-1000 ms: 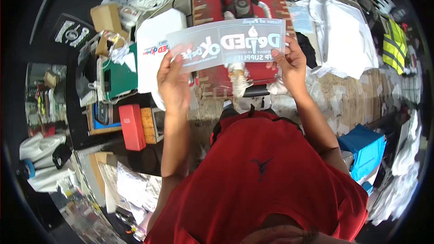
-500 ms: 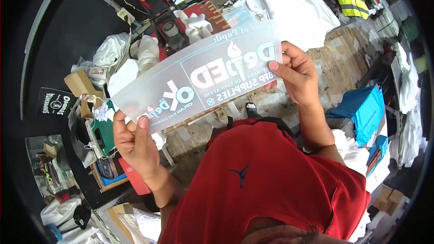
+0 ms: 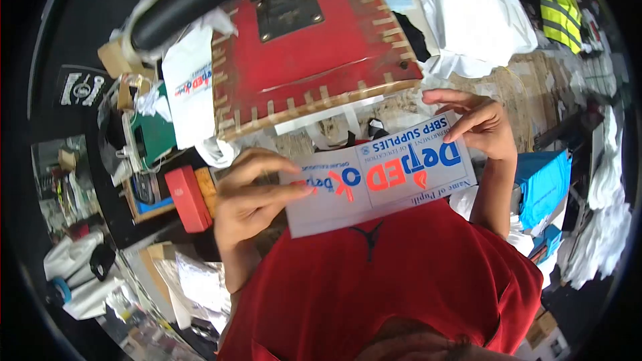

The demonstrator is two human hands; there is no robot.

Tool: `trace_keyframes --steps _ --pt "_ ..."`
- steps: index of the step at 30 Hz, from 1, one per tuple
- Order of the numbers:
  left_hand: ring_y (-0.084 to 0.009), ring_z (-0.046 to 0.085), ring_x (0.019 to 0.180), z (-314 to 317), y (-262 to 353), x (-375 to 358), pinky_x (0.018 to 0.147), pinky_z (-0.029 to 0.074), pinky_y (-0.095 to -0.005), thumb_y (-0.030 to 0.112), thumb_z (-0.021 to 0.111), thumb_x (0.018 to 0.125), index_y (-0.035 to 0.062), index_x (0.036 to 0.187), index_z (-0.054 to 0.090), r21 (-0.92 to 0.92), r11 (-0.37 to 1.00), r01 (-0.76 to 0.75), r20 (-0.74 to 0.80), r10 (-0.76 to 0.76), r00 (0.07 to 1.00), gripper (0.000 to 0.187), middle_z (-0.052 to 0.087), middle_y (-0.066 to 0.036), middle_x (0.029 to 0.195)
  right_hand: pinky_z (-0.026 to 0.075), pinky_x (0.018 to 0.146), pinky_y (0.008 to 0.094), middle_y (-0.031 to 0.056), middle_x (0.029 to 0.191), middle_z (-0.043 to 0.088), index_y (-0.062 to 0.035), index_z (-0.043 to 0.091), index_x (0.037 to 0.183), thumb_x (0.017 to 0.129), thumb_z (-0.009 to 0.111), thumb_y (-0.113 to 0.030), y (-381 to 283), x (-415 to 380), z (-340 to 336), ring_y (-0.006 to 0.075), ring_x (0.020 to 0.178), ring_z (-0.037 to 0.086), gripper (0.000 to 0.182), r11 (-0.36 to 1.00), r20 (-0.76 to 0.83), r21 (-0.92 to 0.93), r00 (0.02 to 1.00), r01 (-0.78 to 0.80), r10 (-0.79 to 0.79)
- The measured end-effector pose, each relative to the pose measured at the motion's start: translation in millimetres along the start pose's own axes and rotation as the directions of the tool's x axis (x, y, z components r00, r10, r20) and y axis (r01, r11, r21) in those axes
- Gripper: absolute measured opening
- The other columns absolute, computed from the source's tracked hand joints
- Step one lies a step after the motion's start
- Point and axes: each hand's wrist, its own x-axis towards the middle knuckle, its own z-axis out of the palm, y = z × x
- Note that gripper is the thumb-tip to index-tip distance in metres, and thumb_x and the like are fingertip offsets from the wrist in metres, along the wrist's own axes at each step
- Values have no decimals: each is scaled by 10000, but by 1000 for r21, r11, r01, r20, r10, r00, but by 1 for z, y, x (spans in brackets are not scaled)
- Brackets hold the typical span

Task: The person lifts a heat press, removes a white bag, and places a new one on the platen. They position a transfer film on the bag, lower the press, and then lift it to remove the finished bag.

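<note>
Between both hands, close in front of the red shirt, is a printed transfer sheet with blue and red lettering, its text appearing upside down. My left hand pinches the sheet's left end, the fingers somewhat blurred. At the opposite end my right hand grips the upper corner between bent fingers. Beyond the sheet is a heat press, its red upper plate edged with tan strips and its black handle at upper left. A white cloth with a similar print lies left of that plate.
White fabric is piled at the back right, near a yellow safety vest. A red box sits on the left beside a green item. To the right is a blue bag.
The sheet has been flipped from its pale reverse side to its coloured printed face and brought lower, nearer the shirt. The press's red plate now looms larger in view.
</note>
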Motion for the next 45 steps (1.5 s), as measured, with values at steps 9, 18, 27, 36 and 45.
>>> trace_keyframes --steps 9,18,27,36,45 --pt "-188 720 934 82 -139 -89 854 545 -285 -98 626 801 78 1072 760 -153 820 552 22 -556 831 349 752 -127 1033 539 841 299 107 951 736 6 761 936 755 645 -27 149 -11 27 166 904 680 218 705 -110 -137 718 -696 688" --pt "-146 698 909 90 -212 -79 867 544 -313 -46 591 872 29 1113 725 -385 743 548 104 -555 826 286 755 -107 1003 493 618 252 77 767 694 22 663 1027 799 797 -143 243 5 37 132 673 636 311 789 -383 -98 754 -607 533" --pt "-166 694 673 79 -298 -67 627 524 -279 230 789 803 -33 881 754 42 586 809 -333 -755 565 276 729 -107 737 557 662 326 148 795 733 23 713 1011 713 840 -288 252 15 34 210 714 719 450 575 -540 -348 660 -740 523" --pt "-124 665 559 78 -296 -68 555 521 -265 203 798 803 -30 851 758 -142 555 820 -289 -815 502 241 716 -81 680 576 696 346 151 795 734 15 742 923 740 794 -294 244 23 41 243 730 734 363 541 -573 -366 641 -757 511" --pt "-135 672 572 79 -299 -73 558 523 -273 199 801 810 -35 851 751 -182 550 815 -285 -823 492 243 719 -84 690 569 654 331 146 749 724 3 722 971 768 804 -243 232 23 44 222 689 725 329 535 -592 -410 662 -739 460"
